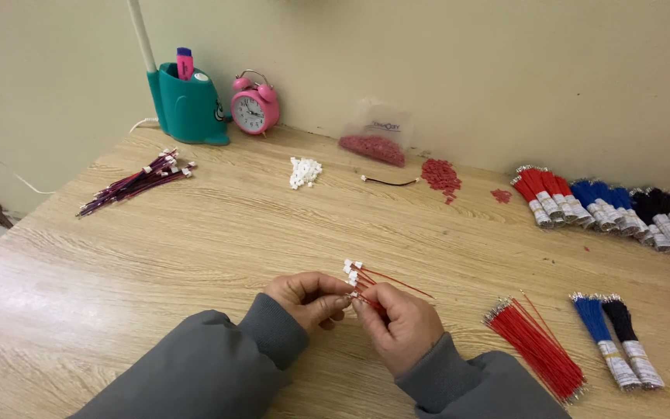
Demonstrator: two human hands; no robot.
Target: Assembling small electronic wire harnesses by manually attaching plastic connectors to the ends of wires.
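Observation:
My left hand [308, 297] and my right hand [401, 322] meet at the near middle of the wooden table [195, 233]. Between their fingertips they pinch a small bunch of thin red wires [385, 281] with small white connectors [352, 269] at the far ends. The wires fan out to the right past my right hand. Both forearms wear grey sleeves.
A loose red wire bundle [537, 345] lies right of my hands, with blue [599, 334] and black [630, 341] bundles beside it. More banded bundles [606, 206], red beads [441, 174], white connectors [304, 171], a finished wire pile [137, 180], a pink clock [253, 109] and a teal holder [188, 105] sit farther back.

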